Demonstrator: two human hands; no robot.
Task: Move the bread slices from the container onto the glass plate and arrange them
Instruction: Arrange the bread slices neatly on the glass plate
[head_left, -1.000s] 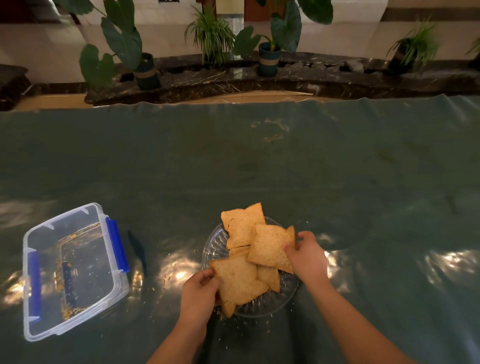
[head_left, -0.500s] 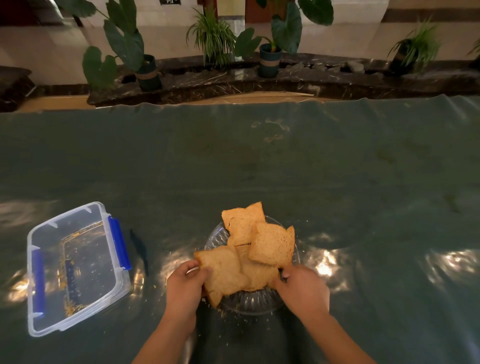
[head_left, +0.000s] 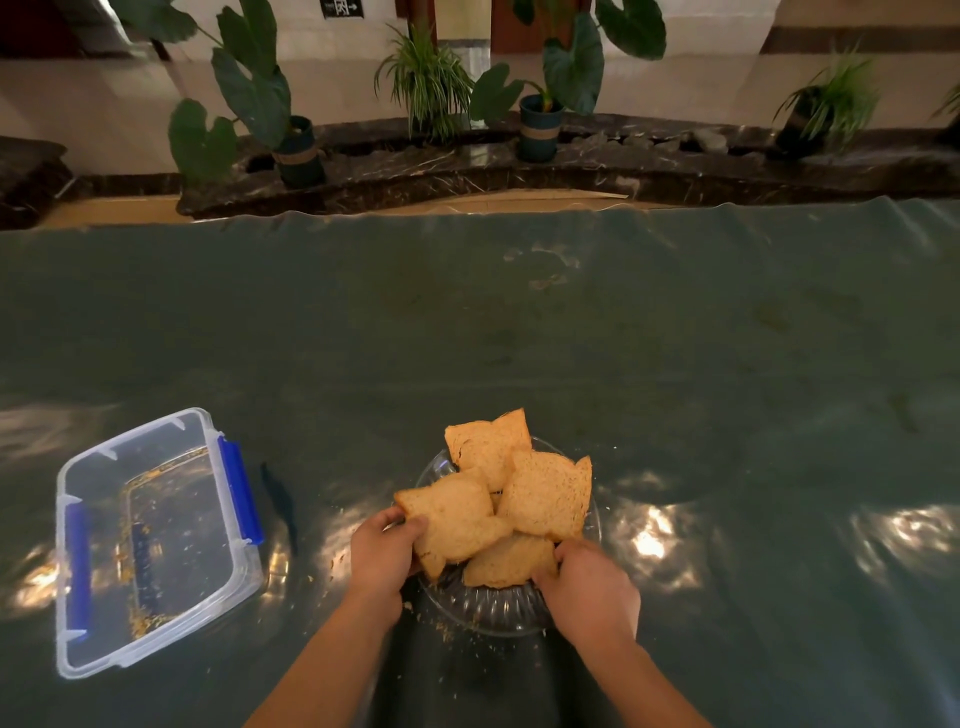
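Note:
Several toasted bread slices lie overlapping on the ribbed glass plate (head_left: 488, 613) near the table's front edge. My left hand (head_left: 382, 553) pinches the left slice (head_left: 452, 519) at its left corner. The near slice (head_left: 511, 564) is gripped at its right edge by my right hand (head_left: 589, 590). Two more slices, the far slice (head_left: 485, 447) and the right slice (head_left: 548, 496), rest untouched behind them. At the left stands the clear plastic container (head_left: 67, 582) with blue clips, holding only crumbs.
A glossy dark green cloth (head_left: 519, 338) covers the table, with crumbs scattered in front of the plate. Beyond the far edge runs a dark marble ledge (head_left: 597, 166) with potted plants (head_left: 540, 124).
My right hand has moved from the plate's right rim to the near side and taken the near slice. My left hand has drawn the left slice outward to the left.

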